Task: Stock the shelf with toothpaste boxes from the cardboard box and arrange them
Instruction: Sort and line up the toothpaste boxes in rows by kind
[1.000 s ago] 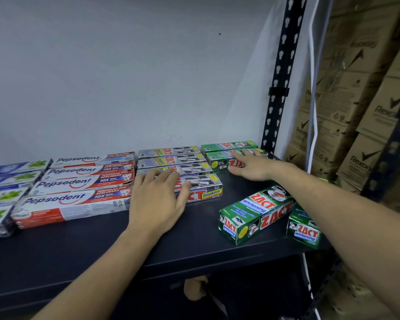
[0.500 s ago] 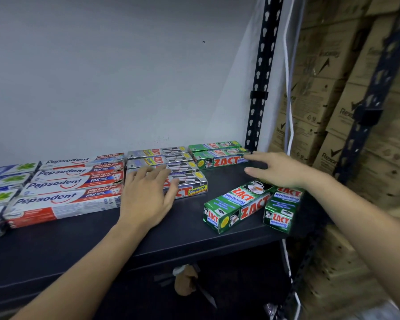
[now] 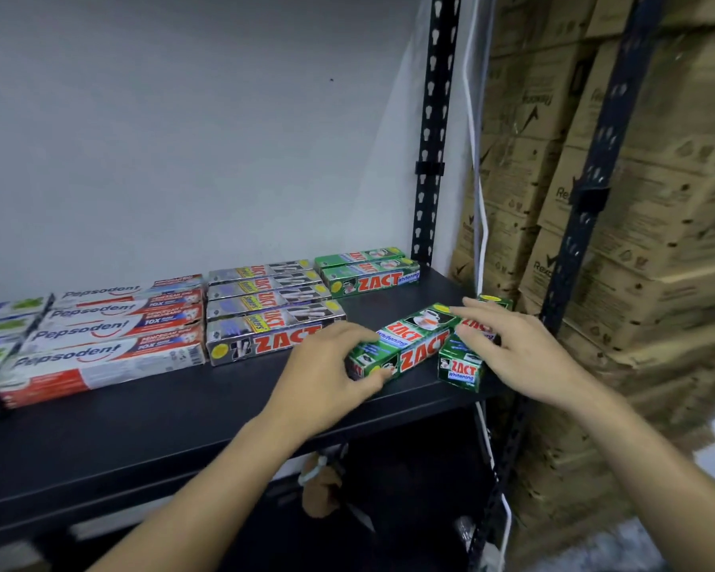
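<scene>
Left grip [image 3: 325, 365] and right grip [image 3: 525, 348] both work at the right end of the shelf [image 3: 141, 431], so the sorted stock comes first in the sweep. Farthest left lie blue-and-green boxes [image 3: 1, 324], cut by the frame edge. Beside them the Pepsodent boxes [image 3: 112, 336] lie flat, labels up, ranked front to back. Silver Zact boxes [image 3: 269, 307] follow in the same order, then two green Zact boxes [image 3: 368, 272] at the back by the upright post [image 3: 432, 117]. One brand per column, I judge, so each label reads from the front. The bare shelf in front of the green pair looks meant for more.

There the left grip is closed round the near end of a slanted green box [image 3: 413, 344], thumb on its front side, fingers over the top. Most of the box runs rightward and back from that hold. The right grip rests on a second green box [image 3: 461, 367] at the shelf's right edge, just beside the slanted one. Whether its fingers curl round the far side is hidden, so I cannot tell if it holds or only presses.

Stacked brown cartons [image 3: 636, 249] stand beyond the rack. Which cardboard box supplies the stock I cannot say.
</scene>
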A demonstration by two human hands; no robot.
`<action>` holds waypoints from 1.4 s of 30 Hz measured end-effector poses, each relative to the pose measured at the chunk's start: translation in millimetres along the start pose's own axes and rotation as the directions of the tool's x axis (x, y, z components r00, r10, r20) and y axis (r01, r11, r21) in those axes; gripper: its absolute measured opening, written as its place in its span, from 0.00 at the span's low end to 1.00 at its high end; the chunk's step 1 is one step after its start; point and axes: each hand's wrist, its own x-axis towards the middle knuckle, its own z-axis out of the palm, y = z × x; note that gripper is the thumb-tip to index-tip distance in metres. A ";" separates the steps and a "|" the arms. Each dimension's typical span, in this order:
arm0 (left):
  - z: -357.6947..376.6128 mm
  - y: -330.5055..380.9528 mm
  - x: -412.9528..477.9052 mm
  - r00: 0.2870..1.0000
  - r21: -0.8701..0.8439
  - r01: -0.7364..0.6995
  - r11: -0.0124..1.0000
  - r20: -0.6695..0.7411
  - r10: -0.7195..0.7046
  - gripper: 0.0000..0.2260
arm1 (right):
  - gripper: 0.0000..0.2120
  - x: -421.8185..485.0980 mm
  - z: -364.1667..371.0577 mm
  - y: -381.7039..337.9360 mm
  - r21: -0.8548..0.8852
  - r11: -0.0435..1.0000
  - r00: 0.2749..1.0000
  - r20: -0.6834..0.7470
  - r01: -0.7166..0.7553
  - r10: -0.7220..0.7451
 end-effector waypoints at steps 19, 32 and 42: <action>-29.8 -62.1 7.1 0.986 0.437 0.168 0.884 -0.071 -0.152 0.30 | 0.22 56.6 0.7 -37.0 -0.379 0.920 0.908 0.413 0.102 0.069; -25.5 -65.5 -2.7 0.968 0.465 0.229 0.855 -0.014 -0.252 0.38 | 0.25 90.7 16.8 -45.2 -0.397 0.915 0.900 0.423 0.078 0.107; -25.5 -67.3 -3.2 0.968 0.465 0.230 0.855 -0.017 -0.251 0.37 | 0.27 116.7 41.7 -45.3 -0.421 0.906 0.894 0.420 0.039 0.157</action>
